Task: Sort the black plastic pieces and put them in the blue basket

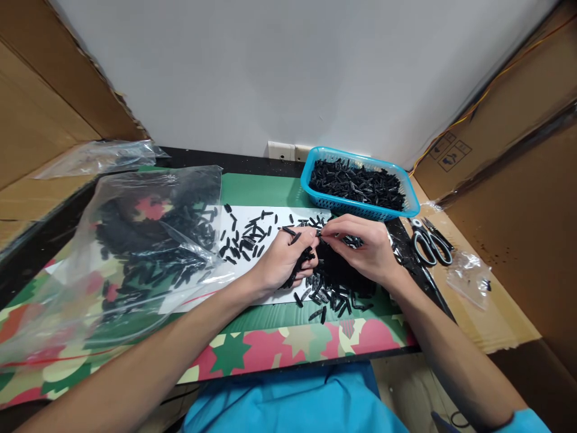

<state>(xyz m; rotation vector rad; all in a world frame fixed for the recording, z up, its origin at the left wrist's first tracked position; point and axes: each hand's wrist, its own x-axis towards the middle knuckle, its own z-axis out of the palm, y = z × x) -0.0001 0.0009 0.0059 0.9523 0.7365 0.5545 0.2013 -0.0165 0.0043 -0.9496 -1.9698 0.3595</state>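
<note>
My left hand [283, 258] is curled around a bunch of small black plastic pieces [301, 264], with one more pinched at its fingertips. My right hand [363, 246] meets it at the fingertips and pinches the same small black piece [318, 233]. Both hands hover over a loose pile of black pieces [336, 291] on a white sheet [270, 213]. Scattered pieces [246, 237] lie on the sheet left of my hands.
A blue basket [311, 165] full of black pieces stands at the back right. A large clear plastic bag [135, 240] of black pieces lies at left. Scissors [430, 243] and a small clear bag [471, 276] lie on cardboard at right. Cardboard walls flank both sides.
</note>
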